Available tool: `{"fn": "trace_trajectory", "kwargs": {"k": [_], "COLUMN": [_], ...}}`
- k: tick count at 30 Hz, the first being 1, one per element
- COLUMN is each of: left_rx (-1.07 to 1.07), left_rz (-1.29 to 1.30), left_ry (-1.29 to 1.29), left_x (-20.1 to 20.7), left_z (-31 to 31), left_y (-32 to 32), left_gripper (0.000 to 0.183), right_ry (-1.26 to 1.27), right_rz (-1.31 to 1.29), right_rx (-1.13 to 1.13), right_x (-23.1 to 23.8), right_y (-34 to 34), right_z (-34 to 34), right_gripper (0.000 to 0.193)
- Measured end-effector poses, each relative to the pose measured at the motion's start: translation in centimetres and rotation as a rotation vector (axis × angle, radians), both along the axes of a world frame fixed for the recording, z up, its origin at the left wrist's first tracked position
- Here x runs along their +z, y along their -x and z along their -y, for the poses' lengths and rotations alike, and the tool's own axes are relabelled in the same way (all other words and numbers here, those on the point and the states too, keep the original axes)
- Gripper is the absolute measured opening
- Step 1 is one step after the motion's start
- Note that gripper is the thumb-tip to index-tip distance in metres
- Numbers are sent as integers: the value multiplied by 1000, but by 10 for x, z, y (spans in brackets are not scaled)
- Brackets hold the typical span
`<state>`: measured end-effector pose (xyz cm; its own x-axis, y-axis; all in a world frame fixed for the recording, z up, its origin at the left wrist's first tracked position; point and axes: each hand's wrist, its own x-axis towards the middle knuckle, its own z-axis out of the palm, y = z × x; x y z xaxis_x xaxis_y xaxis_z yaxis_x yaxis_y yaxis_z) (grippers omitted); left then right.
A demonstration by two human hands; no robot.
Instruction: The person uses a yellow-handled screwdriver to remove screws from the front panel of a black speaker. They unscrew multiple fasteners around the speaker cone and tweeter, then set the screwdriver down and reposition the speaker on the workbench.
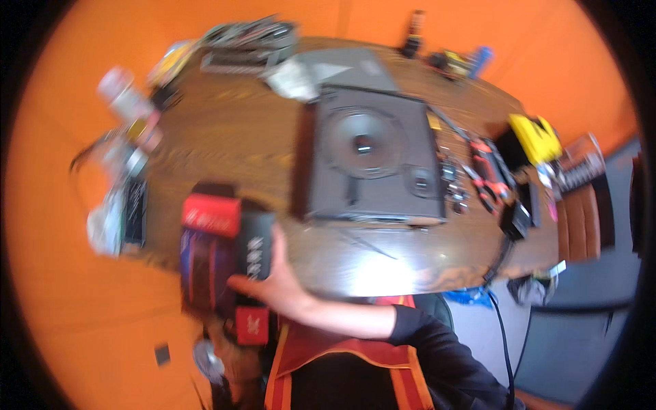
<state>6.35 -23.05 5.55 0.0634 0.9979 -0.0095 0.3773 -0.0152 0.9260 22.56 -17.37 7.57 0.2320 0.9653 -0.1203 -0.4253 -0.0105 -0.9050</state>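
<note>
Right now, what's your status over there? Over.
Right grip closed on black-and-red carton. Left grip: can't make out. Black speaker cabinet apart, to carton's right.

- Box (pixel 205 263): dark blue-purple front, black side with pale print, red panels at both ends; blurred.
- Position: held at the surface's (pixel 232 147) near left edge.

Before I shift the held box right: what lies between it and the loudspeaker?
The head view shows the right hand on the box, then only wooden tabletop up to the loudspeaker.
</note>
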Motion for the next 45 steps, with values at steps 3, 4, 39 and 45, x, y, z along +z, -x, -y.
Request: {"fn": "trace_trajectory", "kwargs": {"k": [3,4,39,45], "left_rx": [-2,3,473,502], "left_rz": [24,33,-511,150], "left_ry": [-97,-120,-694,-109], "left_x": [13,17,24,42], "left_z": [-15,-25,-181,-162], "left_y": [-16,-23,-117,-86], "left_gripper": [88,86,42,50], "right_ry": [74,-2,9,135], "right_rz": [21,49,-85,102], "right_rx": [50,20,-1228,-1180], "right_x": [13,21,61,23], "right_y": [-1,-1,-721,-813], "right_z": [7,6,12,8], "right_gripper": [110,111,30,30]}}
